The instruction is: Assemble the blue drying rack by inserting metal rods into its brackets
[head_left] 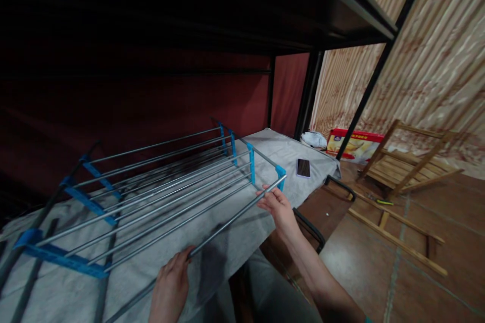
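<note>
Right hand (276, 203), fingers partly curled, holds a metal pole (237, 218) near its tip, while the left hand (171, 281) closes round it lower down, nearer the lap. Just beyond the right fingers, the pole's tip overlaps a blue clip (281, 172) of the rack (153, 194); whether they touch, I cannot tell. Light steering from the right, with firm support from the left, should serve best; sideways force could twist the clip or shift the rack on the bed (271, 146).

Gray rod (231, 221) partly behind left hand (171, 285), lower end seemingly past bottom edge
</note>
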A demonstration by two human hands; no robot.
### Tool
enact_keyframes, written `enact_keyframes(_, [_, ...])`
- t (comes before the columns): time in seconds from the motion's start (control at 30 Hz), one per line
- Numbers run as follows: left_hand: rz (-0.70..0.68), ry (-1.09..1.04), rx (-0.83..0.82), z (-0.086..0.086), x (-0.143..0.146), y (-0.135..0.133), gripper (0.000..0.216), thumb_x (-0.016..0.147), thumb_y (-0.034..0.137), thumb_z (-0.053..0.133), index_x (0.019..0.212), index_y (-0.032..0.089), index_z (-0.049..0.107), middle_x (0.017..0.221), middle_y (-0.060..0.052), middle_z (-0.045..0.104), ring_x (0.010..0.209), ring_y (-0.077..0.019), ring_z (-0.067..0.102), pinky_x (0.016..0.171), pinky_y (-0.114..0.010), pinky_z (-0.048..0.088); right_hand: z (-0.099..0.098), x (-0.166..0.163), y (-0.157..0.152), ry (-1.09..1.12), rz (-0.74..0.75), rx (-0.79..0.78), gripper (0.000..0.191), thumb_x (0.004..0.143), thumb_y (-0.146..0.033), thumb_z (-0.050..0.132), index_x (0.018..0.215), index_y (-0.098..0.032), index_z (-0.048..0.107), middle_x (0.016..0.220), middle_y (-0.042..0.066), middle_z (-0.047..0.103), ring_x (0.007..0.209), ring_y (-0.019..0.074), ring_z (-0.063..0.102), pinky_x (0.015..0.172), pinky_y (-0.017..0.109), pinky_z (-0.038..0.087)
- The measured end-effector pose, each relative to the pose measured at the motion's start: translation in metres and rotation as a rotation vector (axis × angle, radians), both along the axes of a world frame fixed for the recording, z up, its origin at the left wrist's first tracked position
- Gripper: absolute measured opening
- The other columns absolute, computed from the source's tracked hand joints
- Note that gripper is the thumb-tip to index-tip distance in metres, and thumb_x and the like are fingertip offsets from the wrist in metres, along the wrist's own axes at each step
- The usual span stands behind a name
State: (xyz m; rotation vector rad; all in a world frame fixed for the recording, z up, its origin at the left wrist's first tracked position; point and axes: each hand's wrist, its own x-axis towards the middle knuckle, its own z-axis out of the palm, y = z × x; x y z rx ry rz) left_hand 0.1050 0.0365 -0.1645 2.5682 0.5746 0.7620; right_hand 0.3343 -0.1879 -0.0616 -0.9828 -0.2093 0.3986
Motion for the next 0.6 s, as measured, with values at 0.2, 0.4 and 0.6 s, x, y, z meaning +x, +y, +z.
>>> enact_keyframes(0.2, [-0.028,-0.033,0.009,0.008,-0.002,-0.012,0.031,0.088,0.041,0.048,0.106,0.025,0.068,0.095,-0.006,0.075,0.088,-0.0242,0.071,0.077,-0.037,0.057,-0.008,0.015,-0.029,0.028,-0.092,-0.02,0.043,0.063,-0.045,0.084,0.093,-0.019,0.068,0.089,0.004,0.074,0.072,0.0153,0.068,0.073,0.03,0.058])
enact_keyframes(0.4, [0.017,0.018,-0.049,0.004,-0.009,-0.012,0.034,0.083,0.047,0.05,0.101,0.024,0.069,0.097,-0.008,0.075,0.091,-0.0278,0.071,0.082,-0.041,0.055,-0.019,0.036,-0.058,0.057,-0.158,-0.003,0.034,0.063,-0.038,0.086,0.08,-0.017,0.065,0.084,0.004,0.072,0.068,0.0121,0.067,0.069,0.024,0.059])
enact_keyframes(0.6, [0.114,0.027,-0.183,0.004,-0.024,-0.015,0.034,0.078,0.055,0.054,0.089,0.026,0.064,0.09,-0.005,0.075,0.083,-0.0253,0.071,0.076,-0.036,0.055,-0.026,0.058,-0.081,0.054,-0.269,0.004,0.038,0.063,-0.035,0.084,0.09,-0.02,0.061,0.083,0.003,0.073,0.068,0.0131,0.067,0.066,0.024,0.059])
